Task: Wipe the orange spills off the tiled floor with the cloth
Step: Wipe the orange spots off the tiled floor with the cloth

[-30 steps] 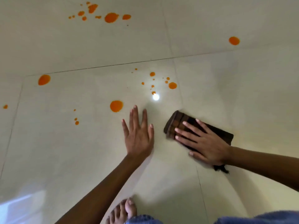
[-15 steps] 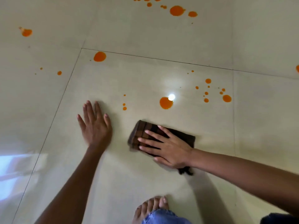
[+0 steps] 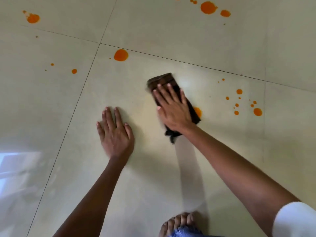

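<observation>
Pressing a folded brown checked cloth (image 3: pixel 162 80) flat against the glossy cream tiled floor (image 3: pixel 153 177), a person's right hand (image 3: pixel 172 110) lies on top of it with fingers straight and slightly spread, the fingertips short of the cloth's far edge. The cloth sits near the middle of the scene. Its right edge overlaps an orange puddle (image 3: pixel 198 111), of which only a sliver shows, and a loose dark corner sticks out below the wrist. The left hand (image 3: pixel 116 134) rests palm down on bare tile just to the left, apart from the cloth, fingers straight, the middle ones close together, thumb and little finger set apart. A cluster of orange drops (image 3: pixel 257 111) lies right of the cloth, and a large orange blot (image 3: pixel 121 55) lies farther off to the left beside a grout line (image 3: pixel 171 59). More orange splashes (image 3: pixel 208 7) dot the far tiles. A bare foot (image 3: pixel 177 221) and a blue denim hem (image 3: pixel 184 232) show at the near edge, a white sleeve (image 3: pixel 295 219) at near right.
</observation>
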